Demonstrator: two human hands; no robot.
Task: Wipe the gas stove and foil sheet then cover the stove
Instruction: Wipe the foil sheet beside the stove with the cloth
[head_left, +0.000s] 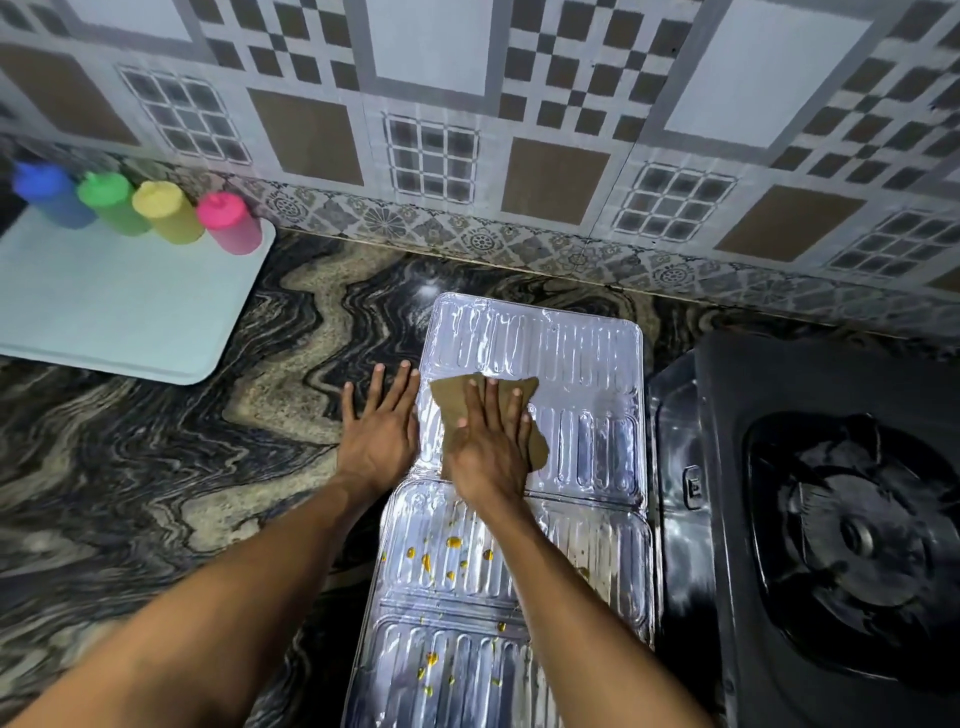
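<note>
A ribbed silver foil sheet (582, 374) lies flat on the marbled counter, running from the centre toward the bottom edge. Yellow stains (453, 543) dot its nearer panels. My right hand (488, 447) presses flat on a brown cloth (452, 405) on the far panel, fingers spread. My left hand (379, 421) rests flat on the counter, touching the sheet's left edge. The black gas stove (810, 467) sits at the right, its burner (857, 535) uncovered.
A pale tray (114, 322) at the far left carries blue, green, yellow and pink squeeze bottles (228, 221). A patterned tile wall (467, 130) backs the dark marbled counter (208, 441). A narrow gap separates foil and stove.
</note>
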